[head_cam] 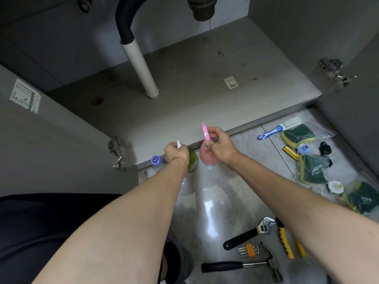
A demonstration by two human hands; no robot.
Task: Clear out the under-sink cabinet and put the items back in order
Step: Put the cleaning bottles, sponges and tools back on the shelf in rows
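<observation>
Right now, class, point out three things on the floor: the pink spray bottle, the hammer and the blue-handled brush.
pink spray bottle (pixel 207 158), head view: on its pink body below the right hand.
hammer (pixel 222 267), head view: on its black grip.
blue-handled brush (pixel 270 132), head view: mid-handle.

The floor (pixel 225 201) is glossy, marbled tile that mirrors the light. The cabinet shelf (pixel 205 99) looks matt, pale wood grain, stained. The drainpipe (pixel 139 64) is smooth white plastic; the hinges (pixel 334 72) are shiny metal. The sponges (pixel 297 134) sit in clear crinkly plastic bags.
</observation>
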